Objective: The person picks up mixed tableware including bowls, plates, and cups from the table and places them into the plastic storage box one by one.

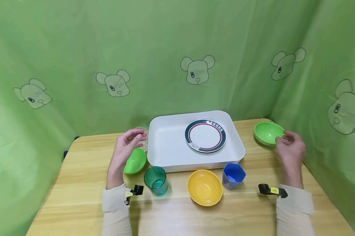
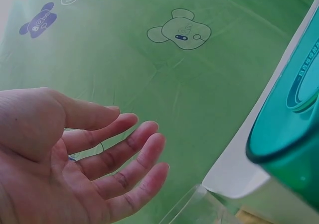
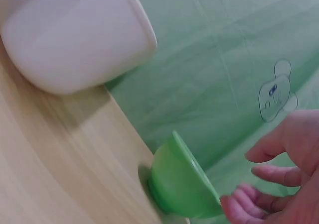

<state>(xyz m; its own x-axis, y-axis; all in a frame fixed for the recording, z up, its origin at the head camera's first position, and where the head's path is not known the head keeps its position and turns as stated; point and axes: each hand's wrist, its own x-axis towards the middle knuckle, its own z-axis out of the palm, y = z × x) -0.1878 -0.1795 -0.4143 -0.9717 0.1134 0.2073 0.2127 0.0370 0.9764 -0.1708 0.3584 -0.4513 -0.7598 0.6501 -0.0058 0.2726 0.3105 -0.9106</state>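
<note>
My left hand (image 1: 125,147), palm inward with fingers loosely bent, is raised over a green bowl (image 1: 135,161) at the tray's left side. It holds nothing; in the left wrist view thumb and fingers (image 2: 144,152) are apart from any object. Behind it, a clear container (image 1: 144,145) is partly hidden. On the right, my right hand (image 1: 291,150) is beside another green bowl (image 1: 267,133) near the table's back right corner. Its lower fingertips are right at the rim in the right wrist view, while the thumb (image 3: 264,147) stays off the bowl.
A white tray (image 1: 167,144) stands at the back middle, bearing a white plate (image 1: 205,136) with a dark green rim. Before it are a teal cup (image 1: 156,181), a yellow bowl (image 1: 205,187) and a blue cup (image 1: 233,176). Green curtain (image 1: 154,49) surrounds the wooden table's back and sides.
</note>
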